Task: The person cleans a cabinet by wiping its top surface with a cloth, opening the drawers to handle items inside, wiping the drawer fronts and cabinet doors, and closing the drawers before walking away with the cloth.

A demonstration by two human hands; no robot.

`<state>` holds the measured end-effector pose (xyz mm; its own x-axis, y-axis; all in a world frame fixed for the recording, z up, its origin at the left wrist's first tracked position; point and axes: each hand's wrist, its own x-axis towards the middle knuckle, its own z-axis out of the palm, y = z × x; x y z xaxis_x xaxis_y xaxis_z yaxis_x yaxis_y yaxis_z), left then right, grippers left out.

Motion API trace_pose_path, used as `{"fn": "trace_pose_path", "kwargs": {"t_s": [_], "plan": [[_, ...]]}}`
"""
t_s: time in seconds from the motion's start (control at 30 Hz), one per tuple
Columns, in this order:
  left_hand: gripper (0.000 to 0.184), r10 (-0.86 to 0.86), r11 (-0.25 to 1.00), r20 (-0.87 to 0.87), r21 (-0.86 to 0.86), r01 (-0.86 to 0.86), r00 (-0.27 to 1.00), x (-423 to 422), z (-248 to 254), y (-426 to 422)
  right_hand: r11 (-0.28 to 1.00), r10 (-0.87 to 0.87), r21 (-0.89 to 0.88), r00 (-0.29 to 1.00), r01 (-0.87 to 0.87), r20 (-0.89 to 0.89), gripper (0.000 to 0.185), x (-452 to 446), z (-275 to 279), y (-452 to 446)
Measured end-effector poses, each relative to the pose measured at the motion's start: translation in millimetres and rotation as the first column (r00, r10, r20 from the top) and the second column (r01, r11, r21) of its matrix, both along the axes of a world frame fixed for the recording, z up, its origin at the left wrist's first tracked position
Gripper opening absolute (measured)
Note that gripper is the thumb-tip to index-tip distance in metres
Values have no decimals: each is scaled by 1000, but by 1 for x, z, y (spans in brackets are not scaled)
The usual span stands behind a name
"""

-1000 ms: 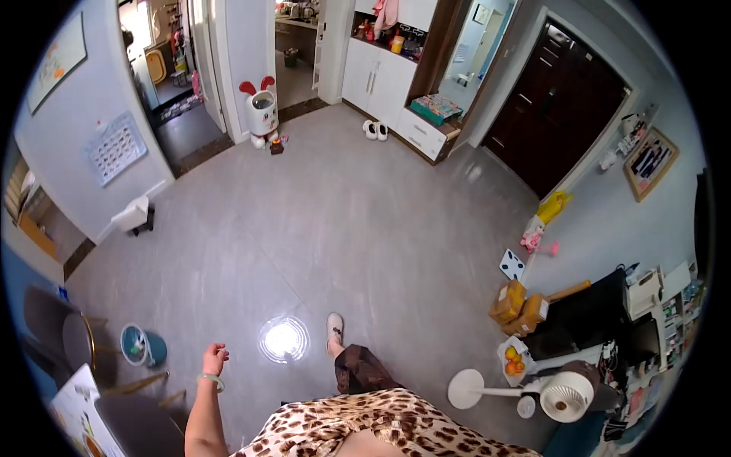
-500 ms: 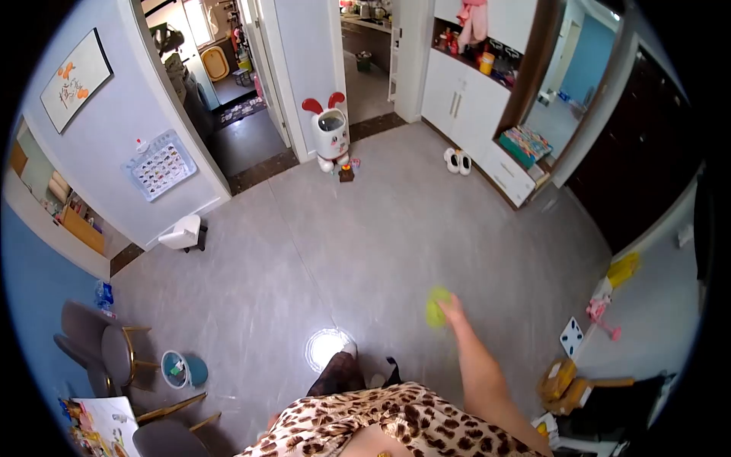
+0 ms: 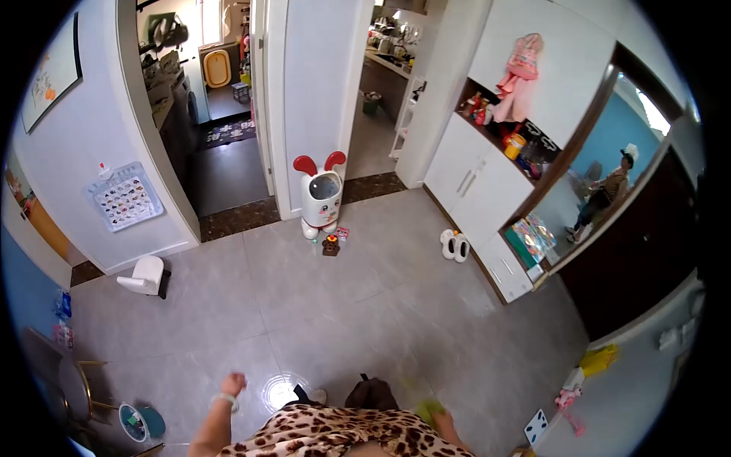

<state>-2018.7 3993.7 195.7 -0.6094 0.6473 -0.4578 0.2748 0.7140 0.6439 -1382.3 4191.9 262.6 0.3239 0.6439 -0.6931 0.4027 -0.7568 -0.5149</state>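
Note:
My left hand [image 3: 234, 383], with a pale band at its wrist, hangs over the floor at the lower left of the head view. Its fingers look curled in, and nothing shows in them. My right hand [image 3: 442, 420] is low beside my leopard-print clothing, closed on a soft-looking yellow-green thing [image 3: 429, 410]. Motion blurs that thing, so its kind is not clear. Neither hand touches the grey tiled floor [image 3: 320, 305].
Ahead stands a white bin with red ears [image 3: 323, 199], a small brown toy [image 3: 330, 245] before it. White shoes [image 3: 454, 246] lie by the cabinet [image 3: 472, 175]. At left are a small white chair [image 3: 145, 276] and a teal bucket [image 3: 142, 421]. A mirror [image 3: 617, 152] stands right.
The view has tilted up and moved forward over the floor. My left hand has come into view. My right hand has swung down and back towards my body with the yellow-green thing.

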Motion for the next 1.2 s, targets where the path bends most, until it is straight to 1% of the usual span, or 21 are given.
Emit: {"fn": "trace_pose_path", "kwargs": {"t_s": [0.03, 0.07, 0.17, 0.23, 0.37, 0.43, 0.5, 0.57, 0.63, 0.67, 0.7, 0.77, 0.8, 0.83, 0.9, 1.0, 1.03, 1.07, 1.1, 1.17, 1.2], "plan": [[34, 18, 999, -18, 40, -17, 1000, -7, 44, 61, 994, -102, -46, 994, 104, 35, 48, 11, 3, -9], [34, -66, 992, 6, 112, 64, 998, -39, 20, 105, 978, -197, -71, 980, 196, 1, 47, 8, 9, -4], [29, -21, 987, 0, 160, 21, 1000, -61, 55, 226, 927, -369, -126, 920, 353, -131, 46, -36, 20, 60], [30, 12, 989, -47, 146, -5, 999, -62, 82, 280, 921, -385, -143, 901, 362, -202, 45, -65, 20, 125], [29, 80, 996, -6, -28, -80, 997, -44, 57, 325, 921, -388, -154, 866, 357, -315, 44, -100, 12, 265], [27, 63, 992, 64, -117, -55, 996, -22, 28, 329, 929, -370, -125, 858, 349, -355, 43, -100, 10, 338], [32, -64, 968, 208, -226, 112, 976, 4, 34, 343, 938, -337, -69, 847, 339, -412, 43, -101, 8, 425], [31, 22, 963, 257, -266, 49, 966, 35, 34, 352, 958, -234, 35, 849, 283, -473, 42, -110, -2, 528], [30, -8, 951, 313, -292, 104, 950, 51, 35, 367, 911, 213, 404, 929, -77, -304, 38, -139, -67, 675], [30, -108, 938, 269, -291, 187, 957, 51, 27, 375, 897, 319, 386, 921, -217, -225, 35, -205, 26, 717], [31, -213, 918, 219, -287, 272, 952, 49, 14, 383, 855, 413, 418, 891, -307, -190, 34, -239, 46, 773], [36, -243, 785, 380, -463, 411, 893, 33, -21, 413, 743, 540, 563, 821, -363, -183, 34, -306, 97, 849], [35, -206, 784, 361, -495, 375, 909, 24, -30, 434, 698, 590, 582, 796, -418, -137, 34, -328, 115, 878], [34, 35, 806, 435, -545, 232, 900, 13, -31, 461, 681, 622, 586, 769, -440, -145, 35, -337, 112, 901], [31, 62, 844, 352, -518, 139, 934, -25, -51, 513, 665, 654, 588, 739, -461, -161, 36, -350, 100, 946], [17, -30, 913, 208, -391, 111, 978, -100, -62, 627, 822, 513, 329, 855, -465, -73, 43, -321, 88, 945], [17, 145, 921, 153, -382, -77, 977, -120, -68, 679, 855, 477, 246, 879, -457, -24, 46, -298, 63, 946], [19, 16, 984, -34, -176, -22, 999, -134, -36, 733, 901, 412, 160, 911, -402, -30, 50, -271, 43, 939], [27, -49, 970, -62, -242, 33, 997, -157, -41, 786, 936, 348, 75, 937, -345, -39, 53, -239, 18, 927], [30, -83, 989, 0, -125, 82, 997, -177, 12, 907, 864, 494, -38, 833, -501, 248, 56, -150, -53, 891], [31, -150, 986, -9, -74, 149, 989, -187, 12, 961, 884, 462, -49, 852, -465, 247, 56, -147, -56, 893]]}}
